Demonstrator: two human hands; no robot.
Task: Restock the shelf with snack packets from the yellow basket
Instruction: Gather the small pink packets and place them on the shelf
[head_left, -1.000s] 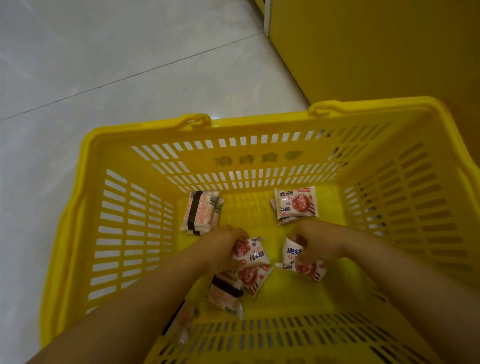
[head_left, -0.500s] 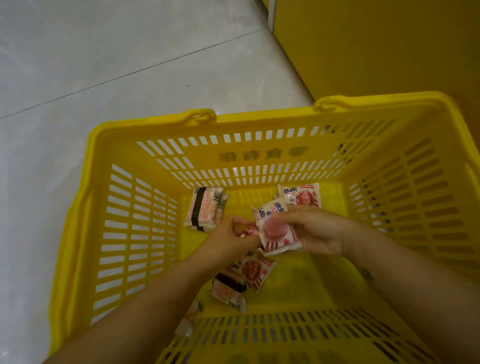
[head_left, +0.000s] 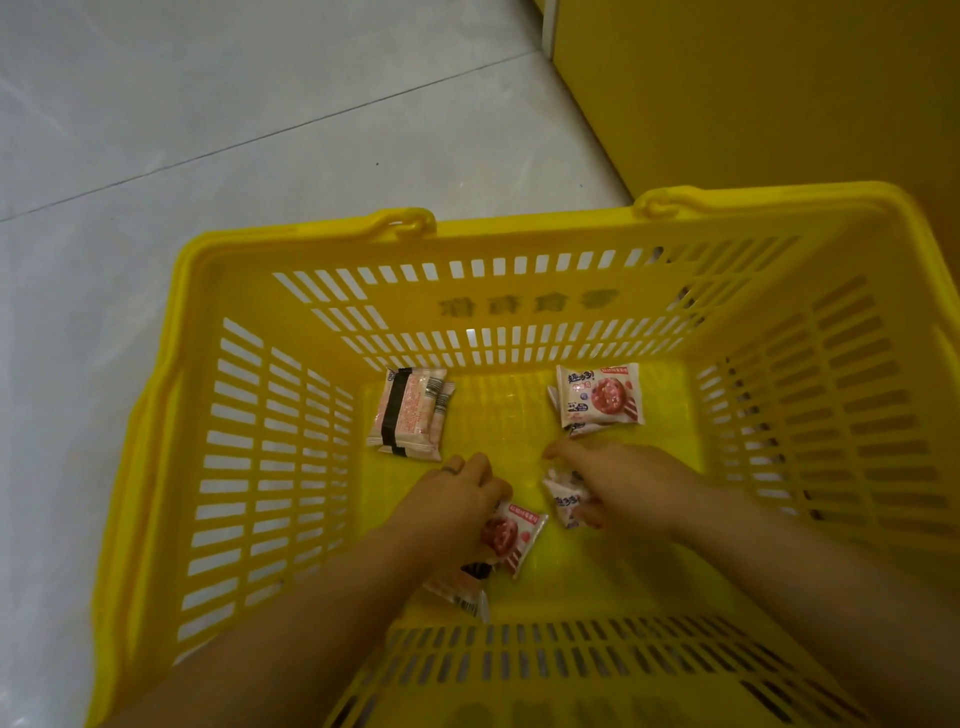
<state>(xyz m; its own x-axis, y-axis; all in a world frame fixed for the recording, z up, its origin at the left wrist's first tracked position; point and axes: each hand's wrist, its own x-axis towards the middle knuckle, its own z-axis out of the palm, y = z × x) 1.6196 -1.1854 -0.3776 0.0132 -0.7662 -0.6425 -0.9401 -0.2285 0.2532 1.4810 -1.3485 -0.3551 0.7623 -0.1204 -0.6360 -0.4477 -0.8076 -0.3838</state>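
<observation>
- Left hand (head_left: 457, 499) curls round a red-print snack packet (head_left: 514, 538) on the yellow basket (head_left: 519, 244) floor; right hand (head_left: 623, 478) pinches another packet (head_left: 563, 501) just beside.
- Face-down stack (head_left: 410, 410) and face-up stack (head_left: 597, 395) lie by its far wall; restocking looks unfinished.
</observation>
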